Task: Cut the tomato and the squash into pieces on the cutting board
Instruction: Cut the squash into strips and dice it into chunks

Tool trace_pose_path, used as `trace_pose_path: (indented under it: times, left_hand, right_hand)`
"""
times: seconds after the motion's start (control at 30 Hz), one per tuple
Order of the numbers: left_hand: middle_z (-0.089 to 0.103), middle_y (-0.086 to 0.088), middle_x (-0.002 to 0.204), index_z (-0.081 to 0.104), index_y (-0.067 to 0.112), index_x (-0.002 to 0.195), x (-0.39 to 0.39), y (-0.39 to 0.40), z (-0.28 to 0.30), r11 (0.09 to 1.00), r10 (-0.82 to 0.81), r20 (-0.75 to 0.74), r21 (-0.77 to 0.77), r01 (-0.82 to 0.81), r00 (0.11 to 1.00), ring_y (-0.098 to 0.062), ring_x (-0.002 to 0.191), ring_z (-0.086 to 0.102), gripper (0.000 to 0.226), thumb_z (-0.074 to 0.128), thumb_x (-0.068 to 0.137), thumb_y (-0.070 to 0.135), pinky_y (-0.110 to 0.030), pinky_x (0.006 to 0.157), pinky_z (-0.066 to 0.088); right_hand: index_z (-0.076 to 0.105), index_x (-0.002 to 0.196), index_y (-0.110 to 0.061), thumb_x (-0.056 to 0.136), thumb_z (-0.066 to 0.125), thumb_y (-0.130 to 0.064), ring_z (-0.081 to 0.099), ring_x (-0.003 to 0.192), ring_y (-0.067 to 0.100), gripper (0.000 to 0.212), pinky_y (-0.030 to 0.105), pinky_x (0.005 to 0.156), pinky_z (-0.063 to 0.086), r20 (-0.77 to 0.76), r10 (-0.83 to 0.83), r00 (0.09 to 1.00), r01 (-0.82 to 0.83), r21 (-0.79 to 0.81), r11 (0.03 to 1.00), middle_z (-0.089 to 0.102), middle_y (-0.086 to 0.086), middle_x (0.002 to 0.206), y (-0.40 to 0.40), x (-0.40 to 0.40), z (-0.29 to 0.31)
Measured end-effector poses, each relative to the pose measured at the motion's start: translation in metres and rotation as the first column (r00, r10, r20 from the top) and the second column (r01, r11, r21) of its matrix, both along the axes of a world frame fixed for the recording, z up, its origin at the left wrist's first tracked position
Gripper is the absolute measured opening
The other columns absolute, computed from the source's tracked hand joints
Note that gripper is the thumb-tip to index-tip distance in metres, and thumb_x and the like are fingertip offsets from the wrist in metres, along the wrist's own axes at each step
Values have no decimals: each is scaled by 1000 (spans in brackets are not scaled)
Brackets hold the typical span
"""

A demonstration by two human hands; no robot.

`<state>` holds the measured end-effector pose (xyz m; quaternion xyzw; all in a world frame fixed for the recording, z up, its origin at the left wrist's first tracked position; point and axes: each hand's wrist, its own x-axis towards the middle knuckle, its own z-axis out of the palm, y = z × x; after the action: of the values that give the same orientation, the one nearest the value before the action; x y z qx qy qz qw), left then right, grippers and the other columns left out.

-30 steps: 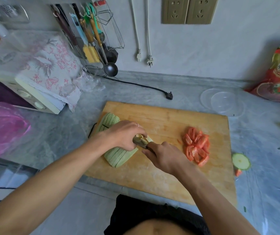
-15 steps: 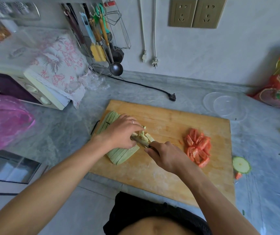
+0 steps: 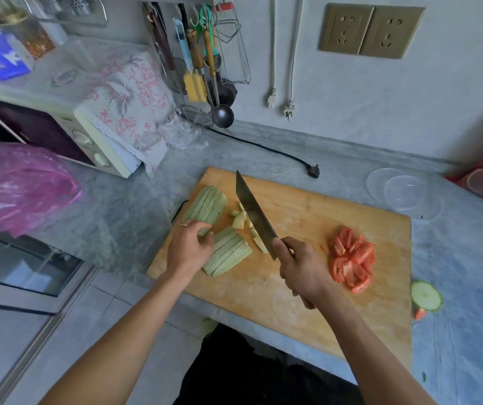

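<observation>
- The right hand [image 3: 301, 268] gripped the cleaver [image 3: 255, 214] by its handle, blade raised and tilted over the wooden cutting board [image 3: 307, 302].
- The left hand [image 3: 189, 249] rested with curled fingers on the near bundle of squash strips [image 3: 228, 252]; whether it pinched them could not be told.
- A second sliced squash section [image 3: 206, 204] lay just beyond, small cut chunks [image 3: 240, 220] beside the blade.
- Tomato pieces [image 3: 353, 261] were piled right of the knife hand.

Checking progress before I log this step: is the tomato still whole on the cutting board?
No, the tomato lies as a pile of red cut wedges on the right part of the cutting board.
</observation>
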<state>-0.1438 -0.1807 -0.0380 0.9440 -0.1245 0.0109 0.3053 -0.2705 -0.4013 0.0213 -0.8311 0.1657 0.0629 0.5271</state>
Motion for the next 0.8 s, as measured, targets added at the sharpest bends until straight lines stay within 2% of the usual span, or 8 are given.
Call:
trace_pose_path:
  times: [0.1, 0.2, 0.3, 0.47, 0.57, 0.63, 0.7, 0.8]
  left_hand:
    - [70, -1, 112, 70, 16, 111, 9, -10, 6, 998, -8, -40, 56, 10, 999, -19, 99, 67, 28, 71, 86, 28, -29, 78, 54]
    - [61, 2, 128, 56, 22, 131, 3, -17, -1, 975, -147, -212, 136, 178, 966, -18, 115, 59, 74, 72, 72, 64, -37, 91, 52]
    - [42, -11, 145, 32, 26, 146, -5, -21, -18, 919, -185, -289, 288, 270, 939, -31, 129, 47, 103, 72, 64, 72, -47, 97, 48]
    - [44, -8, 138, 32, 26, 144, 5, -18, -27, 897, -256, -219, 309, 316, 941, -29, 123, 50, 96, 78, 65, 55, -46, 92, 51]
    - [47, 4, 135, 35, 34, 138, 11, 5, -33, 865, -419, -206, 206, 458, 884, -21, 121, 51, 90, 72, 59, 53, -44, 90, 52]
    - [46, 8, 136, 40, 33, 139, 14, 17, -32, 830, -495, -217, 169, 532, 841, -17, 122, 49, 87, 76, 61, 47, -37, 93, 49]
    - [46, 7, 136, 45, 29, 139, 14, 22, -31, 819, -525, -187, 154, 553, 830, -17, 122, 49, 85, 78, 63, 43, -34, 94, 47]
    - [48, 5, 134, 46, 27, 138, 12, 19, -27, 827, -515, -196, 144, 543, 835, -18, 121, 51, 83, 63, 63, 57, -38, 94, 48]
  right_hand:
    - [61, 89, -11, 103, 42, -42, 50, 41, 15, 39, 32, 38, 49, 14, -12, 1000, 12, -16, 1000, 58, 13, 65, 2, 0, 0]
    - [61, 88, -12, 103, 42, -44, 50, 42, 18, 40, 31, 37, 47, 28, -43, 999, 43, -11, 999, 59, 19, 67, 6, -4, -2]
    - [60, 87, -13, 102, 42, -45, 50, 41, 16, 40, 33, 36, 48, 28, -108, 994, 107, 35, 994, 56, 10, 60, 10, -9, -3]
    - [61, 91, -11, 103, 42, -43, 48, 40, 14, 40, 31, 36, 46, 31, -173, 984, 173, -6, 985, 56, 11, 60, 20, -10, 0]
    - [62, 94, -11, 103, 41, -44, 45, 38, 10, 40, 26, 38, 42, 5, -171, 985, 170, -136, 976, 61, 15, 65, 29, -14, 5]
    - [63, 95, -11, 103, 42, -43, 44, 39, 8, 39, 28, 41, 42, -12, -166, 986, 161, -170, 972, 59, 11, 63, 35, -12, 5]
    - [63, 94, -11, 103, 42, -43, 46, 39, 10, 39, 31, 40, 45, -33, -185, 982, 179, -144, 973, 57, 5, 60, 43, -10, 5]
    - [61, 91, -12, 103, 41, -44, 49, 40, 16, 40, 31, 38, 45, -40, -232, 972, 230, -44, 972, 56, 4, 58, 57, -7, 4]
